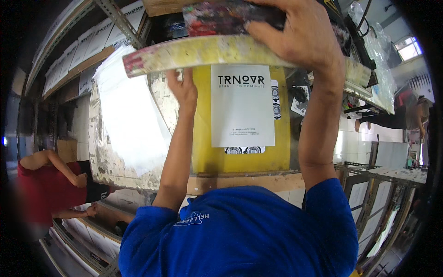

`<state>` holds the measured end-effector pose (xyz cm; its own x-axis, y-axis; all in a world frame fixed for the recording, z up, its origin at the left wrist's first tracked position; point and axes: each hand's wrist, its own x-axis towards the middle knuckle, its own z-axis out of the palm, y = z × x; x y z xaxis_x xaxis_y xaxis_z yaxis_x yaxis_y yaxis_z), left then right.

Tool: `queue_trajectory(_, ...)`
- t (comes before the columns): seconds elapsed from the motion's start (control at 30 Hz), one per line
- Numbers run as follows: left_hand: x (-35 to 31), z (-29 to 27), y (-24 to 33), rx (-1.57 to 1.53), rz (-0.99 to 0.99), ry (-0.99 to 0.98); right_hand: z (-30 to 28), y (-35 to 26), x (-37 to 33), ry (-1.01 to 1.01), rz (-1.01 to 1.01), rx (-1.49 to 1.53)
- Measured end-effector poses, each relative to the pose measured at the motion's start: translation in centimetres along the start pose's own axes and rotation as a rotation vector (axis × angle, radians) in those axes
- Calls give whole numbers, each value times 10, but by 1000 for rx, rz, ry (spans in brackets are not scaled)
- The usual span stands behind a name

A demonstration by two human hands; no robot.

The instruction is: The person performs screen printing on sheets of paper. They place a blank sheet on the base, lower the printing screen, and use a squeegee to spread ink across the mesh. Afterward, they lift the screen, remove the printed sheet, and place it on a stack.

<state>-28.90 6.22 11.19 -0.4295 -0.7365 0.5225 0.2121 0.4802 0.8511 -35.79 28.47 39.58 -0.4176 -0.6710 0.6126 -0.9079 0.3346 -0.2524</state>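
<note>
A wooden screen-printing frame (184, 57), smeared yellow and red, stands tilted up across the far side of the table. My left hand (182, 90) is at its near bar on the left, with fingertips partly hidden behind the wood. Over the bar, my right hand (297, 39) reaches to a dark, ink-crusted squeegee (221, 18), thumb and fingers curled round its right end. Below the frame, a white printed bag or sheet (242, 108) with black lettering lies flat on a yellow board (203, 134). Black-and-white patterned pieces (276, 99) stick out from under it.
White sheets (129, 115) lie in a loose pile on the paint-spotted table (108, 168) at left. Metal shelving (122, 21) with boxes stands beyond. A person in red (48, 184) is at left, another person (415, 113) at far right. A rack (378, 184) stands at lower right.
</note>
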Motion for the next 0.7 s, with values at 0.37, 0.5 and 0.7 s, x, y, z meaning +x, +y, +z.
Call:
queue_trajectory(0.37,-7,70,-133,636,-41,-577,-36,-5,49,-415,276,119)
queue_trajectory(0.5,4,62,-120,335,-218,-564,-5,20,41,-151,153,93)
queue_trajectory(0.7,23,-11,-83,107,-252,-207,-3,27,46,-120,101,29)
